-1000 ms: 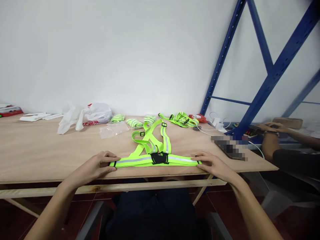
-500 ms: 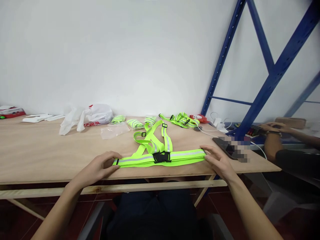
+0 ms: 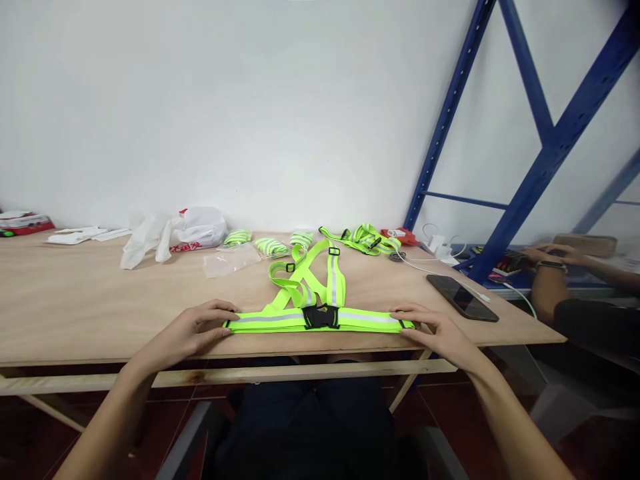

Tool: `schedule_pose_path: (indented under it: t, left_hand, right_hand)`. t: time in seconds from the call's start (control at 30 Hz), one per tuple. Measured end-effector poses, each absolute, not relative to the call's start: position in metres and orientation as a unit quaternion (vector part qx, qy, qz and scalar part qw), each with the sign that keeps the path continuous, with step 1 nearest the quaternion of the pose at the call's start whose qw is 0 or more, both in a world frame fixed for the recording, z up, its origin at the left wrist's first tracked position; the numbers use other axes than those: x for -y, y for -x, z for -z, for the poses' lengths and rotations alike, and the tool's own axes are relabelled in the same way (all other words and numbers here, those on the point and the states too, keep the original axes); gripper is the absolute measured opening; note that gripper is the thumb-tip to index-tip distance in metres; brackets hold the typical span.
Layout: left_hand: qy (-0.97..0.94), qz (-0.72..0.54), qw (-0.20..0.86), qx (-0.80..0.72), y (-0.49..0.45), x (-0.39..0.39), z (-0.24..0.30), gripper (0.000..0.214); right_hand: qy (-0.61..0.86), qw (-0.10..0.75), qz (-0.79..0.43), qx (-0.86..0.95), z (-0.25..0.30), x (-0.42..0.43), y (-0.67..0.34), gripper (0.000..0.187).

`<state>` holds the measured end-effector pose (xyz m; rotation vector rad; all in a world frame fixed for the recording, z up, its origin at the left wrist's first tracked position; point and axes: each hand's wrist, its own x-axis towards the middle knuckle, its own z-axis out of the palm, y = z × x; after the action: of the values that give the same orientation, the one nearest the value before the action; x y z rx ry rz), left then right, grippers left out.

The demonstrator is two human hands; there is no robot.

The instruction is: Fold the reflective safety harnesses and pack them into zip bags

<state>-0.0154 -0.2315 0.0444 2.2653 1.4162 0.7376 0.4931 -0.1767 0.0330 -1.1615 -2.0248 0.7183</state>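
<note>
A neon yellow reflective strap vest (image 3: 320, 297) lies on the wooden table (image 3: 100, 307), its waist belt stretched flat along the near edge with a black buckle (image 3: 321, 317) in the middle. My left hand (image 3: 197, 330) pinches the belt's left end. At the other end, my right hand (image 3: 437, 330) grips the belt. The shoulder straps run away from me toward the wall.
Rolled neon vests (image 3: 270, 247) and another loose vest (image 3: 363, 238) lie farther back. A white plastic bag (image 3: 175, 235) and clear wrappers sit at left. A dark phone (image 3: 463, 297) lies at right. Another person's arms (image 3: 555, 273) work at far right under blue shelving (image 3: 545, 143).
The belt's right end, raised and pulled outward half a second ago, is back down flat along the table edge. Both hands have kept hold of the belt's ends.
</note>
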Motion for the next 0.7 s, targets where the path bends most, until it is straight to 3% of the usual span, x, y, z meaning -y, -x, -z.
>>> schedule_pose_path:
  t: [0.2,0.37,0.5,0.7]
  left_hand:
    - [-0.792,-0.273,0.201,-0.509,0.017,0.235,-0.046,0.038]
    - [-0.762,-0.308,0.241,-0.517,0.012,0.235,-0.039,0.039]
    - [-0.772,-0.295,0.207,-0.524,0.006,0.235,-0.04,0.04]
    - [-0.784,-0.283,0.184,-0.52,0.004,0.233,-0.04,0.039]
  right_hand:
    - [0.45,0.318,-0.284,0.784,-0.029,0.178,-0.49,0.051]
    - [0.44,0.391,-0.288,0.755,-0.026,0.174,-0.493,0.048]
    - [0.42,0.455,-0.294,0.728,-0.02,0.169,-0.497,0.041]
    - [0.411,0.462,-0.293,0.729,-0.019,0.169,-0.496,0.037]
